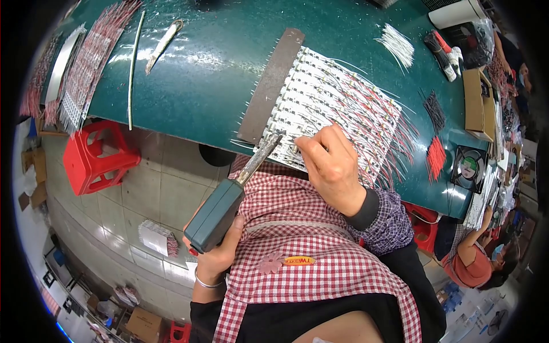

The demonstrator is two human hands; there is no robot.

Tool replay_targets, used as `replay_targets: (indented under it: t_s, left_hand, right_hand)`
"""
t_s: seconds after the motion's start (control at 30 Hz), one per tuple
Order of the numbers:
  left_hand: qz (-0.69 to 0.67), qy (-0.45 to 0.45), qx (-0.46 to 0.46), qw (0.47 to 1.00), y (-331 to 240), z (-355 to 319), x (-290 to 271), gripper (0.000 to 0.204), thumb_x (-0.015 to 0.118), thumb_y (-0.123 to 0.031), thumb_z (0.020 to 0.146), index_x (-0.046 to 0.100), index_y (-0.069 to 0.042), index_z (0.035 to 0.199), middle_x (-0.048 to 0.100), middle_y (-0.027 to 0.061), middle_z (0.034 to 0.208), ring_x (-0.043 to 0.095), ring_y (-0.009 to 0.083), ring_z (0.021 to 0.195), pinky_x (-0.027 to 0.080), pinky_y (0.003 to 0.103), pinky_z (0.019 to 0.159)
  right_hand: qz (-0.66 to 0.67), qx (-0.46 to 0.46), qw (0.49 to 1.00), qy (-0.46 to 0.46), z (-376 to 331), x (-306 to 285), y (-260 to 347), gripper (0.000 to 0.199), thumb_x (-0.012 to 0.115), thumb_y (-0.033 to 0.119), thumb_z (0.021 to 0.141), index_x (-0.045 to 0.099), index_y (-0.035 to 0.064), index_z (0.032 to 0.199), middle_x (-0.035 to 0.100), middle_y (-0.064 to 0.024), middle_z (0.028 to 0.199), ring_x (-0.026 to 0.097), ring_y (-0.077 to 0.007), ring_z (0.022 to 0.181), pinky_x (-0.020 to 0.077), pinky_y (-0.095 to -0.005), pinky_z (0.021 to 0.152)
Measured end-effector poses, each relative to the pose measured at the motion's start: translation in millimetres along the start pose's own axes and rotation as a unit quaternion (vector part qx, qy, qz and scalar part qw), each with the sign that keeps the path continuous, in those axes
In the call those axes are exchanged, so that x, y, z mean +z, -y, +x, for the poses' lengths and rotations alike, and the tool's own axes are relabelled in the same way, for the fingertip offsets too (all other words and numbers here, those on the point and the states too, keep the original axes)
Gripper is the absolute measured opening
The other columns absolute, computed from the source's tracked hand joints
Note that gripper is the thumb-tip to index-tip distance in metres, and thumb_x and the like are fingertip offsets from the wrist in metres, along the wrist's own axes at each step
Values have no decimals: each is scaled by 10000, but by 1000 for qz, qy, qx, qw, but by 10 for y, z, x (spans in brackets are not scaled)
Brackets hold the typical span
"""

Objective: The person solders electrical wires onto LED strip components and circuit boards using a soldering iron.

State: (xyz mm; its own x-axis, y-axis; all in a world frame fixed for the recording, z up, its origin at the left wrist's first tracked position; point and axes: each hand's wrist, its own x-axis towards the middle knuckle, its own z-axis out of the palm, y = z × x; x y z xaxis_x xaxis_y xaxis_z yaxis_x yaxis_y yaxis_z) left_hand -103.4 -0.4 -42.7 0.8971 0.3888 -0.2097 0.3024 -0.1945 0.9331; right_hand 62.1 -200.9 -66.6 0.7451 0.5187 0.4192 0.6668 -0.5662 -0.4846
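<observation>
My left hand [222, 251] is wrapped round the grip of a dark green soldering gun [215, 216]. Its metal barrel points up to the near-left corner of a white circuit-board panel [311, 86], with the tip just over the panel. White, red and black wires run across the panel and trail off its right side. Over the panel's near edge, my right hand [334, 166] is closed in a pinch right of the tip; what the fingertips hold is too small to make out. A brown flat bar [271, 86] lies along the panel's left edge.
The green table [189, 97] carries white wires [396, 46], black wires [434, 111], red wires [436, 158] and a small fan [469, 166] at right. Wired panels [97, 57] lie far left. A red stool [97, 154] stands below; another person [477, 257] sits at right.
</observation>
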Motion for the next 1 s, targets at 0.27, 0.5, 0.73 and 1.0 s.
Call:
replay_targets:
  t_s: [0.27, 0.5, 0.73, 1.0]
  left_hand:
    - [-5, -5, 20, 1000, 28, -35, -17, 296, 701, 2, 840, 638, 55, 1125, 658, 58, 910, 554, 81, 651, 430, 221, 578]
    - [-31, -30, 16, 999, 50, -74, -19, 305, 681, 37, 839, 626, 56, 1138, 659, 65, 939, 535, 78, 634, 417, 220, 560]
    - [-29, -70, -10, 997, -81, 10, 48, 194, 757, 9, 764, 699, 63, 941, 723, 105, 840, 670, 135, 705, 530, 264, 636]
    - [-48, -32, -29, 998, -120, 138, 101, 248, 754, 8, 752, 673, 65, 980, 687, 97, 850, 643, 139, 720, 510, 255, 642]
  right_hand:
    - [-15, 14, 1000, 10, 17, -288, 127, 193, 647, -67, 690, 645, 30, 858, 458, -64, 726, 509, -225, 683, 420, -339, 537]
    - [10, 8, 1000, -14, 56, -542, 304, 289, 675, -82, 634, 669, 20, 904, 496, -68, 700, 520, -225, 646, 412, -333, 525]
    - [28, 14, 998, -60, 94, -54, -9, 185, 687, -64, 721, 640, 30, 874, 453, -75, 724, 509, -234, 677, 413, -357, 546]
    - [12, 19, 999, -44, 79, 30, -63, 191, 678, -60, 725, 644, 36, 886, 450, -72, 736, 507, -230, 683, 422, -358, 555]
